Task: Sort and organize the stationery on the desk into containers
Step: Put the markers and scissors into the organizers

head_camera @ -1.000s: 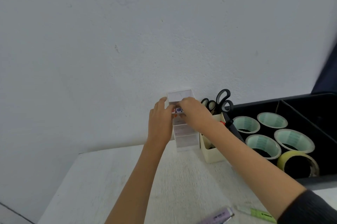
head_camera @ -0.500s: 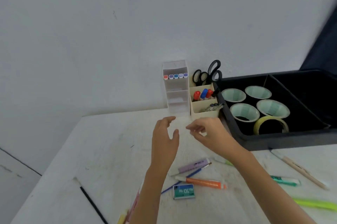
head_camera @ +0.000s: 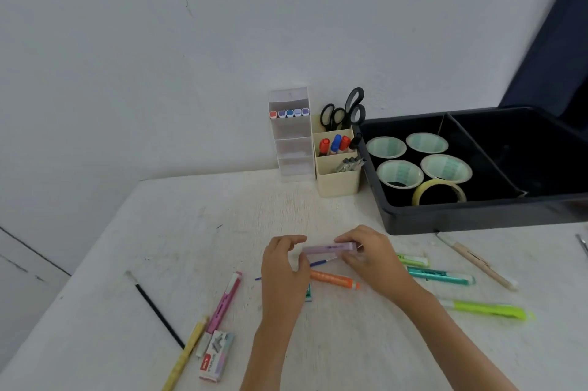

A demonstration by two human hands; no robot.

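My right hand grips a lilac highlighter just above the desk, holding its right end. My left hand curls at the marker's left end, fingertips touching or nearly touching it. Under my hands lie an orange highlighter and a thin blue pen. At the back stand a clear tiered organizer with a row of marker caps and a cream pen holder with scissors and markers.
A black tray with several tape rolls sits at the right. Loose on the desk: pink highlighter, yellow pen, black pencil, staple box, teal highlighter, green highlighters, a wooden brush.
Both hands left the clear organizer at the back, came down to the desk, and my right hand picked up the lilac highlighter. The view tilted downward.
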